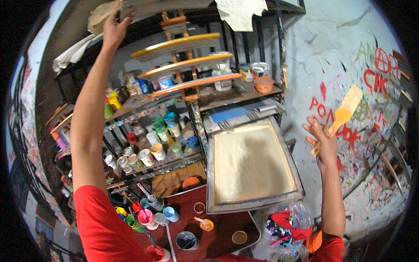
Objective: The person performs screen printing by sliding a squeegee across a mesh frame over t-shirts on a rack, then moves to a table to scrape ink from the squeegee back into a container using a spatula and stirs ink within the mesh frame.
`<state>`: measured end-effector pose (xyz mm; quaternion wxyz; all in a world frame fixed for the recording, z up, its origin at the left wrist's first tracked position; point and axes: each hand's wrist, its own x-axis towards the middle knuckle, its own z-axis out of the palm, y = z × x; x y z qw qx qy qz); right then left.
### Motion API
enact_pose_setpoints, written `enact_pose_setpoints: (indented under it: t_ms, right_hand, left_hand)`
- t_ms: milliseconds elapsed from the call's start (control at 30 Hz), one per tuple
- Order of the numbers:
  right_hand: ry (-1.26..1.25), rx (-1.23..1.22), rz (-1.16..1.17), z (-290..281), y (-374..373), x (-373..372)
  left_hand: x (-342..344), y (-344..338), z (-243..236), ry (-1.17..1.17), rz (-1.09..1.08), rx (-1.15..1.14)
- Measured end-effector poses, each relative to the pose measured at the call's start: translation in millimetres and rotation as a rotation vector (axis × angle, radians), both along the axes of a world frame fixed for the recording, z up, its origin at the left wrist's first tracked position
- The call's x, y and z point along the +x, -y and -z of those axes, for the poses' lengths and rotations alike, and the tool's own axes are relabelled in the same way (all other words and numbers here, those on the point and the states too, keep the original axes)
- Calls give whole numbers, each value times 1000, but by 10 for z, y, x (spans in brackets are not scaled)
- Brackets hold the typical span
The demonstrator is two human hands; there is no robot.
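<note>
High at the upper left, my left hand [114, 30] reaches up with thumb and fingers apart. It is at the edge of a tan, cardboard-like piece [101, 17]; whether it touches that piece is unclear. Raised on the right side, my right hand [324, 142] holds an orange plastic spoon [342, 116] together with a flat, pale scraper [352, 98], some of its fingers spread. Between my arms, a framed printing screen [253, 163] with pale mesh leans tilted, a shadow falling across it.
Shelves hold several paint jars [158, 151]. Curved coloured-edge racks [187, 65] stick out above. On the dark red table [218, 240] stand paint cups [170, 214] and a grey tub [187, 240]. Beside it sits a plastic bag of cloth [286, 225]. A paint-marked wall [349, 56] rises at right.
</note>
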<state>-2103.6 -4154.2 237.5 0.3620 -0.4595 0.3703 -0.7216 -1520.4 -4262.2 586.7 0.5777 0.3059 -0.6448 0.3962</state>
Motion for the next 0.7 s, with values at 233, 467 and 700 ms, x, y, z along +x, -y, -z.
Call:
enact_pose_setpoints:
  t_ms: [233, 467, 700]
  right_hand:
    - [91, 191, 205, 884, -708, -595]
    - [-38, 355, 389, 1257, -1638, -556]
    - [-48, 412, 391, 1609, -2277, -509]
  left_hand:
    - [1206, 915, -644, -12, -262, 45]
    - [1631, 1457, -941, 103, -406, 202]
    - [1852, 1411, -1079, -271, 93, 686]
